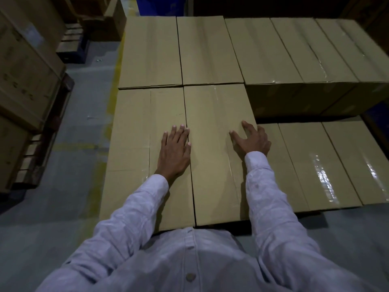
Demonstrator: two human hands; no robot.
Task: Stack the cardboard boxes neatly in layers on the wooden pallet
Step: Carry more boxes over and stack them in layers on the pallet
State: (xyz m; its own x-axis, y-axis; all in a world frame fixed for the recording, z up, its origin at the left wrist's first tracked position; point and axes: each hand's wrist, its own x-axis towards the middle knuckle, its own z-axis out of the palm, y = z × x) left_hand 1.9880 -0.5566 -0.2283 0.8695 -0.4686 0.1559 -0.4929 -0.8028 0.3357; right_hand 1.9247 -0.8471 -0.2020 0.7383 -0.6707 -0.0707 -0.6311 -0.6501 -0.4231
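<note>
light shirt front [189, 260] close below, both hands flat on the newest box of a half-built upper layer

the left hand [174, 150] lies palm down over the seam between the near left box [134, 154] and the near right box [216, 165], fingers straight and close together. the right hand [252, 142] rests at that box's right edge, thumb and forefinger spread wide, and i cannot tell whether the outer fingers hook over the edge. this looks like squaring the box against its neighbour. on top, two far boxes [151, 53] and a far right row [294, 51] already sit level. the lower layer [315, 161] is uncovered at near right, so that gap is what remains. the pallet under the stack is hidden.
</note>
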